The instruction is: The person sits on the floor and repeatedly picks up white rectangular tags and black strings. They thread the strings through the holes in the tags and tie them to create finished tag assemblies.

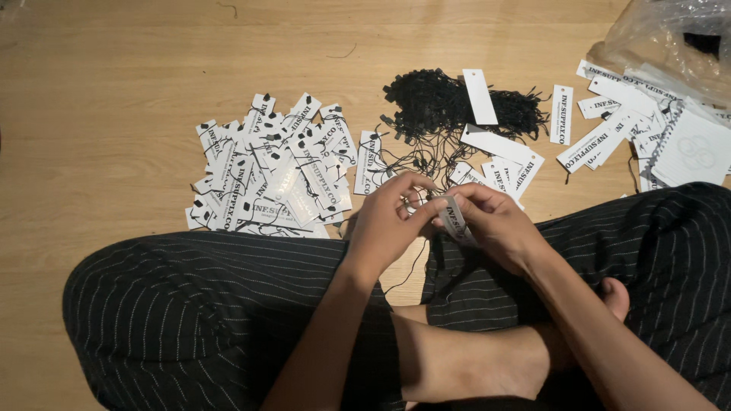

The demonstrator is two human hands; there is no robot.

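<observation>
Both hands meet over the person's lap, just above the crossed legs. Right hand (pixel 499 224) has its grip closed on a small white paper tag (pixel 454 221), pinched near one short end. Left hand (pixel 388 221) has fingertips pinched together right at the tag's other end, on a thin black string (pixel 411 270) that dangles down toward the legs, tho I can't tell exactly how it's held.

Tag looks v. light, stiff-ish card that'd crease if squeezed mid-span, so edges/ends are the place to hold it imo. String looks limp and prob tangles easily.

On the wood floor (pixel 99 99): finished strung tags in a pile (pixel 270 179) to the left, black string bundle (pixel 449 106) dead ahead, plain tags (pixel 609 125) toward the far right by a plastic bag (pixel 670 38). Far left of floor is bare, plenty of room there; the piles sit close in front of the knees.
</observation>
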